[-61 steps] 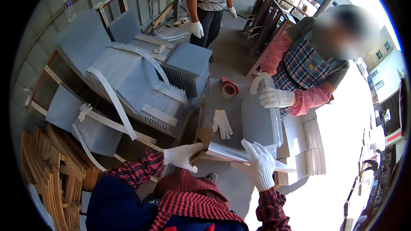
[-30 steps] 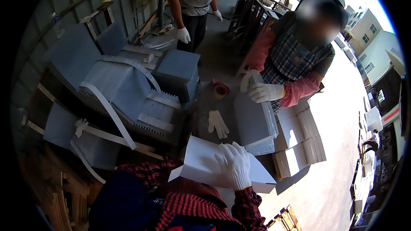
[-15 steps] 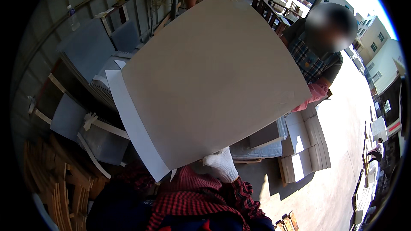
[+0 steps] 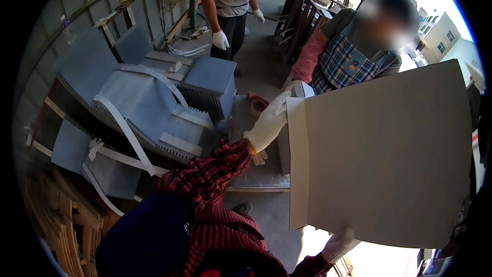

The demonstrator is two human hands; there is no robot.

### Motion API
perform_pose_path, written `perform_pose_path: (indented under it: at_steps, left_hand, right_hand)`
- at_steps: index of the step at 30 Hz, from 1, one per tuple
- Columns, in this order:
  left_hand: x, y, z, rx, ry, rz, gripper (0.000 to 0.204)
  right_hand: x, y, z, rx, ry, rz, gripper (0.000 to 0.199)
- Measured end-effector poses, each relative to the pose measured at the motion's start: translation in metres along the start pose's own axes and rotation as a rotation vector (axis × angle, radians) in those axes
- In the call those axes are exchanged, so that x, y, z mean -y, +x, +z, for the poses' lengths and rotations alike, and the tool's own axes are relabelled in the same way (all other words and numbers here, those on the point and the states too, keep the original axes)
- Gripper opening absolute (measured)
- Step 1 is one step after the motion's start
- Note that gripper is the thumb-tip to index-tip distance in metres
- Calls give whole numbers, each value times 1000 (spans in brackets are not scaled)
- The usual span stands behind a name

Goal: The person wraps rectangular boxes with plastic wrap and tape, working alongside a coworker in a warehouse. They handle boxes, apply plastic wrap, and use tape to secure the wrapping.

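Note:
A large grey-brown cardboard sheet [image 4: 384, 159] with a folded strip along its left edge stands tilted at the right. My left hand [image 4: 270, 122], in a white knit glove, reaches across to the sheet's upper left corner, fingers closed at its edge. Below, my right hand [image 4: 338, 245], gloved too, grips the lower edge with the thumb on the near face; its other fingers are hidden behind. Beyond the sheet a co-worker [image 4: 353, 54] in a plaid apron and pink sleeves stands close to the same corner; that person's hands are mostly hidden.
A plastic-wrapped stack [image 4: 259, 178] sits under my left arm, with a roll of red tape [image 4: 258, 105] on it. Grey panels [image 4: 141, 95] with white strips are piled at the left. Curved wooden pieces [image 4: 69, 220] lie lower left. A second person [image 4: 230, 5] stands at the back.
The sheet has swung from the middle over to the right, uncovering the panels and the stack. My left hand has come into view at its corner. My right hand has moved right and down.

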State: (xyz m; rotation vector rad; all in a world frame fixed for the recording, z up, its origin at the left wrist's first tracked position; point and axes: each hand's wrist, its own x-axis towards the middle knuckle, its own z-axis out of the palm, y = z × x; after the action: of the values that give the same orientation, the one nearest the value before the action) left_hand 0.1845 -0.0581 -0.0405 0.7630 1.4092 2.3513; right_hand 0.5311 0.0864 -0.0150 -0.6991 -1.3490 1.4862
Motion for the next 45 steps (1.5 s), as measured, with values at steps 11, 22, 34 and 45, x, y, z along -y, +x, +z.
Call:
perform_pose_path:
  at_steps: [11,22,34,45]
  left_hand:
    - [34,71,61,111,-449,-564,56]
    - [54,121,13,17,-388,-702,56]
    - [59,161,-69,-158,137,-400,54]
    - [-25,148,-68,-259,764,184,49]
  right_hand:
    - [-47,30,-68,-54,-382,85,23]
    - [-88,61,-27,596,-1319,219,40]
    - [-73,71,88,471,-1049,102,38]
    - [-59,91,172,647,-977,-31,34]
